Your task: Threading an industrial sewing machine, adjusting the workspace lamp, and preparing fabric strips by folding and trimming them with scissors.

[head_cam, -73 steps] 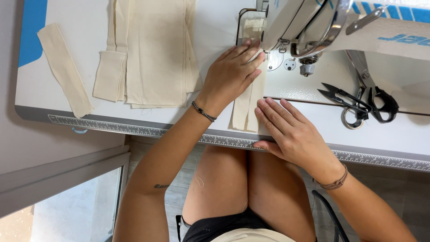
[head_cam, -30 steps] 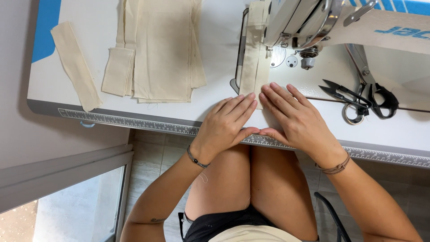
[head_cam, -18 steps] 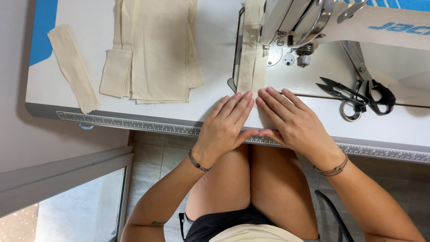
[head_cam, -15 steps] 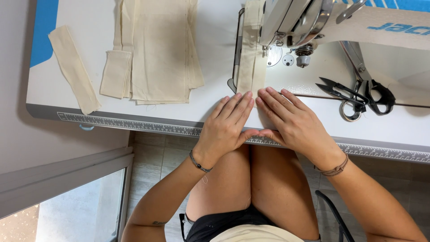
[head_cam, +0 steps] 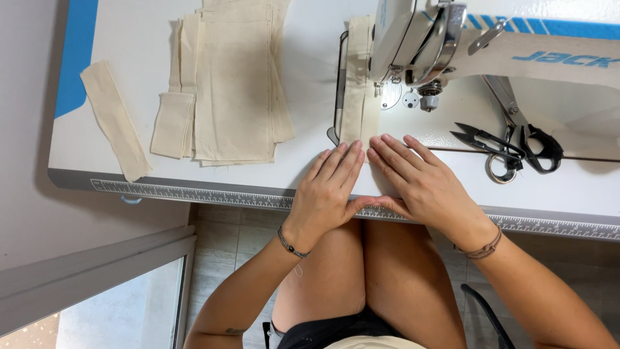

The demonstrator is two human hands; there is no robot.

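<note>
Cream fabric strip lies under both hands.

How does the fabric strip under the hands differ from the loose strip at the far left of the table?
The fabric strip under the hands runs straight away from the person into the sewing machine; the loose strip lies slanted, away from the machine. The left hand and right hand rest at the first; nothing touches the second. Both are cream cloth on the white table.
</note>
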